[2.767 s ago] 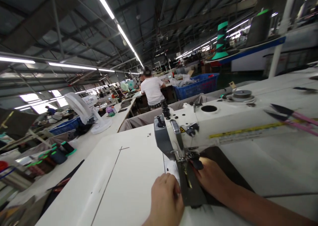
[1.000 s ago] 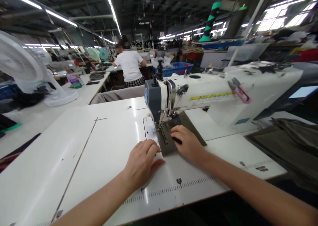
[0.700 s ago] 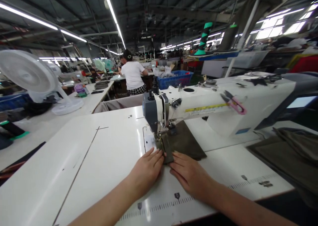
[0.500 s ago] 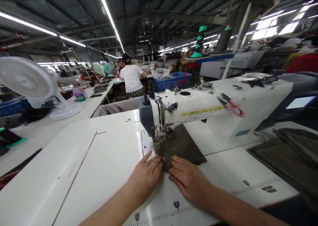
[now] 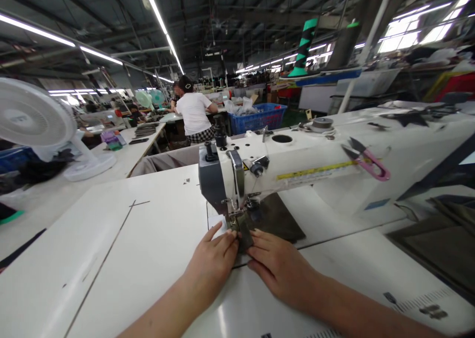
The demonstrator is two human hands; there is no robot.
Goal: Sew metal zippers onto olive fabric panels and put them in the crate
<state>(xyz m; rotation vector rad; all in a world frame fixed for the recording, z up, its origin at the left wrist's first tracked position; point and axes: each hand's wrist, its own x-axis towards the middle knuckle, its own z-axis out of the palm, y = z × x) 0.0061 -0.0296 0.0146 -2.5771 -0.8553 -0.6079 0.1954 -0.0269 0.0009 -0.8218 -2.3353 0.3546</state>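
Note:
A dark olive piece of fabric (image 5: 279, 218) lies under the head of a white sewing machine (image 5: 267, 160). On top of it, a narrow strip of the same colour (image 5: 245, 234) runs toward me from the presser foot (image 5: 234, 220). My left hand (image 5: 213, 259) rests on the strip's left side, fingers stretched flat and thumb spread toward the needle plate. Along the right edge, my right hand (image 5: 280, 264) presses with straight fingers, its thumb lower on the table. Both sets of fingertips sit just in front of the foot. The fabric beneath them is partly hidden.
Pink-handled scissors (image 5: 367, 161) are on the machine arm. More dark fabric (image 5: 438, 239) lies at right. A white fan (image 5: 33, 115) stands on the left table. Behind the machine are a blue basket (image 5: 258, 118) and a person in a white shirt (image 5: 195, 113).
The strip has gone slightly farther under the presser foot, and both hands have moved a little closer to it. My view has shifted, so the machine looks larger.

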